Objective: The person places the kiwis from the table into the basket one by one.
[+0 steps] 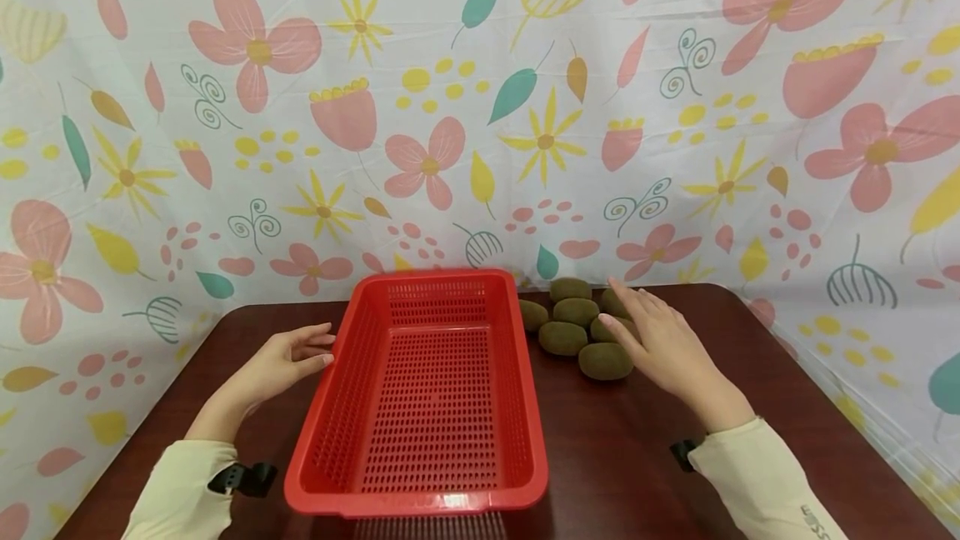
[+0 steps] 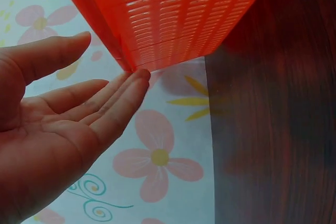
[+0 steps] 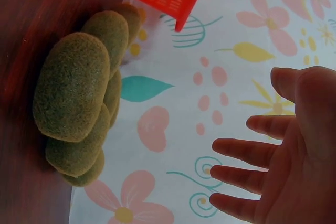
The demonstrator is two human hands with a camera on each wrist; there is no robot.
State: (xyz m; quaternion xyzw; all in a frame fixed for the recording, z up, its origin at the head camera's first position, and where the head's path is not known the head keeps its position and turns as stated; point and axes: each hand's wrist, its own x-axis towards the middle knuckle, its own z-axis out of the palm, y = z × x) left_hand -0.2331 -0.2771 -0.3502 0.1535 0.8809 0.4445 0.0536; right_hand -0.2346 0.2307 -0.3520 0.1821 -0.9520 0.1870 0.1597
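A red perforated plastic basket point(image 1: 431, 407) stands on the dark table, with nothing inside it. Just left of its rim is my left hand point(image 1: 273, 365), fingers loosely bent and holding nothing; the left wrist view shows this hand point(image 2: 79, 114) beside the basket wall point(image 2: 173, 14). Whether it touches the rim I cannot tell. Several brown fuzzy kiwis point(image 1: 576, 312) lie grouped right of the basket. Over their right side hovers my right hand point(image 1: 667, 344), fingers extended, hiding part of some kiwis. In the right wrist view the hand point(image 3: 278, 156) is apart from the kiwis point(image 3: 71, 87).
The dark brown wooden table point(image 1: 600, 457) runs up to a white cloth point(image 1: 480, 107) printed with flowers and leaves, which hangs behind it and along both sides. Black straps point(image 1: 243, 479) are on both wrists.
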